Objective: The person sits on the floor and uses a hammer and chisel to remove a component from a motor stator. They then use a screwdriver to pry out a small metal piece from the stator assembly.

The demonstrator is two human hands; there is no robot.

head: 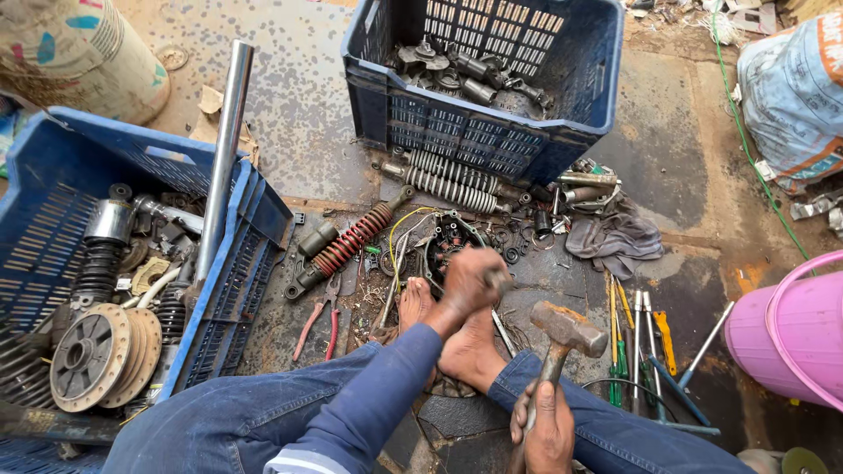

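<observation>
Gripping the wooden handle of a rusty hammer [569,326] in my right hand [546,432], low and right of centre in the frame, I have the fingers wrapped shut around the shaft, and the blocky head sits raised just right of my other fist. My left hand [470,283], at the centre of the frame, is clenched around a small metal piece [499,279] that pokes out at the knuckles; what it is I cannot tell. That fist hovers over my bare feet [470,351], just below a dark round engine part [450,241] lying on the oily floor. A red-coiled shock absorber [347,243] lies to the left of it, with red-handled pliers [318,323] below. Screwdrivers [634,347] lie in a row at lower right, beside a pink bucket [795,338] at the right edge. A blue crate [492,79] of parts stands at the top, another blue crate [255,237] at left with a steel tube [224,158] leaning across it.
</observation>
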